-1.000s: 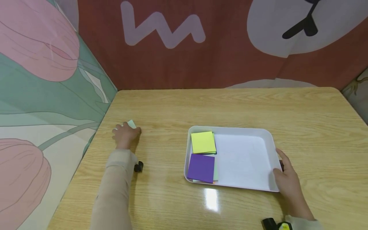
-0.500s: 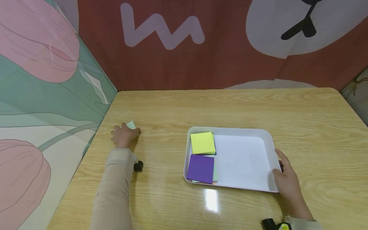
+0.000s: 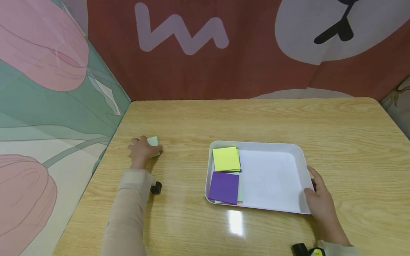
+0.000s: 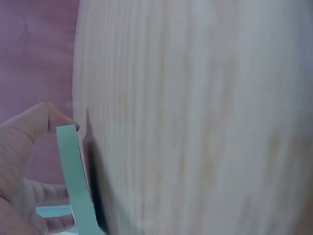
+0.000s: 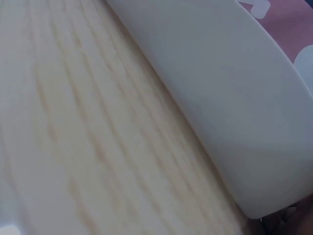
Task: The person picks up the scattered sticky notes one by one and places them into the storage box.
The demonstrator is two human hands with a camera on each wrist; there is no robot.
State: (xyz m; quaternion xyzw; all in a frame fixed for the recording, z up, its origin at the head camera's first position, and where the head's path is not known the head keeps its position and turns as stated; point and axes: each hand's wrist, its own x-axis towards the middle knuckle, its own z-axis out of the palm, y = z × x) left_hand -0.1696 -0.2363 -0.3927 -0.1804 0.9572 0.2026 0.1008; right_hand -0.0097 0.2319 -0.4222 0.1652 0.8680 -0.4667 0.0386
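Note:
At the left of the table, my left hand (image 3: 140, 152) pinches a pale green sticky note pad (image 3: 153, 141) between thumb and fingers. The left wrist view shows the pad (image 4: 76, 181) edge-on and tilted, its shadow on the wood beside it. My right hand (image 3: 322, 202) grips the right end of a white tray (image 3: 272, 177), thumb over the rim and fingers outside. Inside the tray's left end lie a yellow sticky note pad (image 3: 226, 159) and a purple sticky note pad (image 3: 223, 187), with green edges showing beneath. In the right wrist view the tray wall (image 5: 230, 93) hides most of this hand.
The wooden table (image 3: 256, 119) runs back to a red wall hanging (image 3: 250, 71). A floral-patterned wall covering (image 3: 64, 117) borders its left side. Black wrist devices show at the left cuff (image 3: 156, 187) and near the right wrist.
My left hand has shifted slightly to the right with the green sticky note pad, and more of the pad shows. The right hand and the tray stay where they were.

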